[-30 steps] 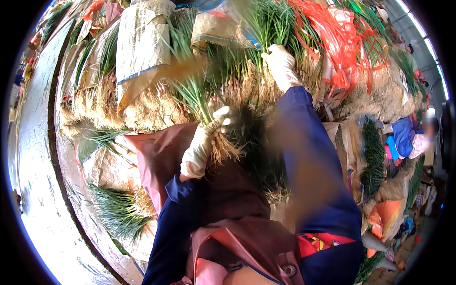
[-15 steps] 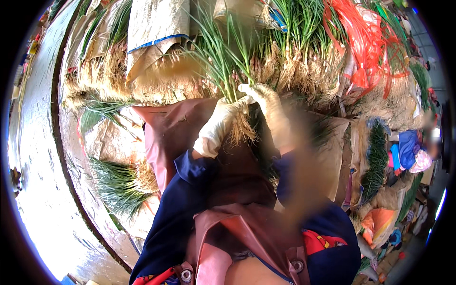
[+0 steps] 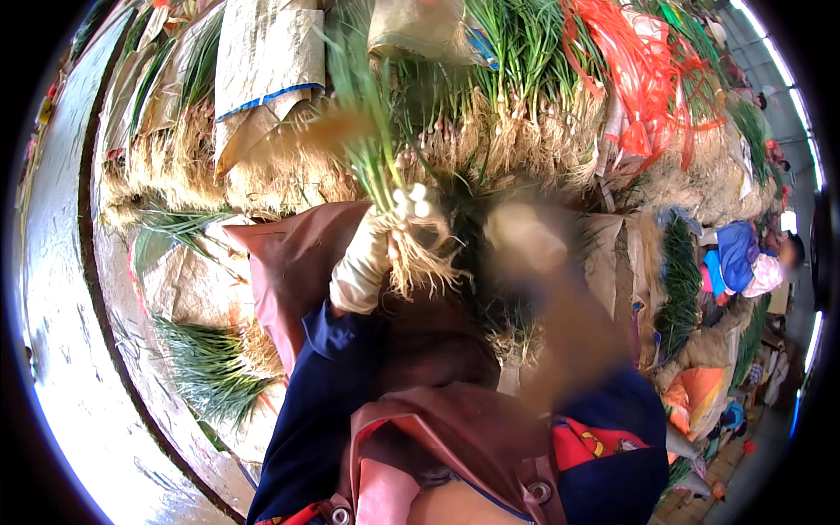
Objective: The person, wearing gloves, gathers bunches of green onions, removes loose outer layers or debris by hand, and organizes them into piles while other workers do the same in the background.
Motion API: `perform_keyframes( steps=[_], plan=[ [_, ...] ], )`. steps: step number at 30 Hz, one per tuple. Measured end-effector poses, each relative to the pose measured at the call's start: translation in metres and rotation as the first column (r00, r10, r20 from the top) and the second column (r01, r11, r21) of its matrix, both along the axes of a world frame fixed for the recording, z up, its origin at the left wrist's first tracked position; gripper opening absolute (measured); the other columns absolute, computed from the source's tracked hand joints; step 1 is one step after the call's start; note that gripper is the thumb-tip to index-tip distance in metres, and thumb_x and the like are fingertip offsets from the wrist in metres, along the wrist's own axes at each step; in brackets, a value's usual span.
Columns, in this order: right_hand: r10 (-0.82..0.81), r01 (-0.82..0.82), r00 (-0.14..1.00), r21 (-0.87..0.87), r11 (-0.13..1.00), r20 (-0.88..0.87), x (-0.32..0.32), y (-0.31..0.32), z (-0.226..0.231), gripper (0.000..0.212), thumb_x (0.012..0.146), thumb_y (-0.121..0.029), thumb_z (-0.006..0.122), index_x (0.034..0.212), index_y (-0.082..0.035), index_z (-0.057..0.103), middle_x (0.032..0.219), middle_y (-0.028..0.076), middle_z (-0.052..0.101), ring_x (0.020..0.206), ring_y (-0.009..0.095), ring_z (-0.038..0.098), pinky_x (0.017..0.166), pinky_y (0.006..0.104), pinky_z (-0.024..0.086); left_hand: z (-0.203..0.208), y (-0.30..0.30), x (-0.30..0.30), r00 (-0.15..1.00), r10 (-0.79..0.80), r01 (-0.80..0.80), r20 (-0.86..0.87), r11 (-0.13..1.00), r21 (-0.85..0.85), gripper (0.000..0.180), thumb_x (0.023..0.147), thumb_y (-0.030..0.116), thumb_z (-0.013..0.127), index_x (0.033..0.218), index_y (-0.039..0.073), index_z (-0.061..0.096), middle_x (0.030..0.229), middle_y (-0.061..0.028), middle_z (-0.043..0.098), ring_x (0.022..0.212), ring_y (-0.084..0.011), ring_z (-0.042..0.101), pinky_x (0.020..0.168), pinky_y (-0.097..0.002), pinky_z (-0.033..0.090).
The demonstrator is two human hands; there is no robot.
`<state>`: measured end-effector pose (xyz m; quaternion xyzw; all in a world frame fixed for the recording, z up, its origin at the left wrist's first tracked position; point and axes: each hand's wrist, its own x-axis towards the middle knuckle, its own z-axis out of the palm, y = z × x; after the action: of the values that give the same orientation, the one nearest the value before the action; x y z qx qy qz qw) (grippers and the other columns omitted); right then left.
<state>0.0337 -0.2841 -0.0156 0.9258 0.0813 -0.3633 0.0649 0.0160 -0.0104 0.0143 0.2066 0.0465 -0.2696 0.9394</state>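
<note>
My left hand, in a whitish glove, grips a small bunch of green garlic. Its leaves point up and away, the white bulbs are at my fingers, and pale stringy roots hang below. To the right, my right hand, gloved too, is apart from the bunch and smeared by motion and a blurry patch, so its fingers cannot be made out. Under and beside it lies a dark heap of loose green plants. A brown apron covers my lap.
Rows of rooted green garlic line the far side, partly under white woven sacks. Red plastic strips hang at far right. A laid-down bundle sits at left, beside a pale ledge. Another person is at right.
My right hand has come away from the bunch and moved right and down. My left hand, still holding the bunch, has shifted slightly left and down; the bulbs now show.
</note>
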Motion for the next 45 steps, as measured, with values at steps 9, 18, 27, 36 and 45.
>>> perform_keyframes(
  steps=[9,18,27,36,45],
  plan=[
    [-0.426,0.3,0.606,0.303,0.905,0.672,0.14,0.034,0.127,0.036,0.085,-0.045,0.058,0.089,-0.01,0.064,0.07,0.006,0.065,0.068,0.021,0.065,0.058,0.0373,0.049,0.002,-0.006,0.011,0.986,0.107,-0.081,-0.127,0.977,0.195,0.027,0.09,0.014,0.056,0.11,-0.004,0.056,0.075,-0.0063,0.061,0.063,-0.0125,0.056,0.058,-0.0197,0.047],
    [-0.674,0.4,0.708,0.906,0.138,-0.21,0.133,0.045,0.097,0.024,0.086,-0.031,0.061,0.087,-0.008,0.064,0.073,0.0,0.061,0.064,0.012,0.053,0.062,0.0282,0.042,-0.008,-0.013,0.018,0.974,0.203,-0.226,0.104,0.924,0.309,0.051,0.089,0.009,0.057,0.134,-0.003,0.037,0.123,-0.0127,0.057,0.078,-0.0079,0.059,0.061,-0.018,0.045],
    [-0.465,0.602,0.71,0.798,0.013,-0.528,0.063,0.117,0.061,0.023,0.082,-0.024,0.067,0.101,-0.013,0.06,0.086,0.003,0.061,0.075,0.015,0.052,0.07,0.0274,0.044,0.003,-0.011,0.012,0.994,-0.025,0.065,-0.106,0.916,0.396,0.028,0.091,0.013,0.053,0.114,-0.002,0.056,0.083,-0.0105,0.065,0.061,-0.0183,0.062,0.049,-0.0288,0.052],
    [-0.446,0.519,0.7,0.826,-0.219,-0.558,0.037,0.091,0.062,0.019,0.089,-0.021,0.057,0.096,-0.003,0.056,0.088,0.004,0.06,0.085,0.018,0.06,0.07,0.0295,0.051,-0.007,-0.005,0.001,0.999,-0.045,0.045,-0.005,0.977,0.209,0.037,0.086,0.015,0.062,0.12,0.002,0.053,0.095,-0.0048,0.064,0.074,-0.0101,0.061,0.058,-0.0223,0.051],
    [0.796,-0.729,0.234,-0.441,0.523,0.558,0.079,-0.023,0.002,0.039,0.086,-0.021,0.051,0.12,-0.004,0.055,0.103,0.009,0.065,0.095,0.026,0.063,0.081,0.0347,0.05,0.012,0.002,-0.008,0.985,0.143,-0.162,0.099,0.963,0.217,0.029,0.087,0.015,0.061,0.111,0.0,0.056,0.086,-0.0073,0.064,0.069,-0.0164,0.063,0.058,-0.0303,0.055]
  ],
)
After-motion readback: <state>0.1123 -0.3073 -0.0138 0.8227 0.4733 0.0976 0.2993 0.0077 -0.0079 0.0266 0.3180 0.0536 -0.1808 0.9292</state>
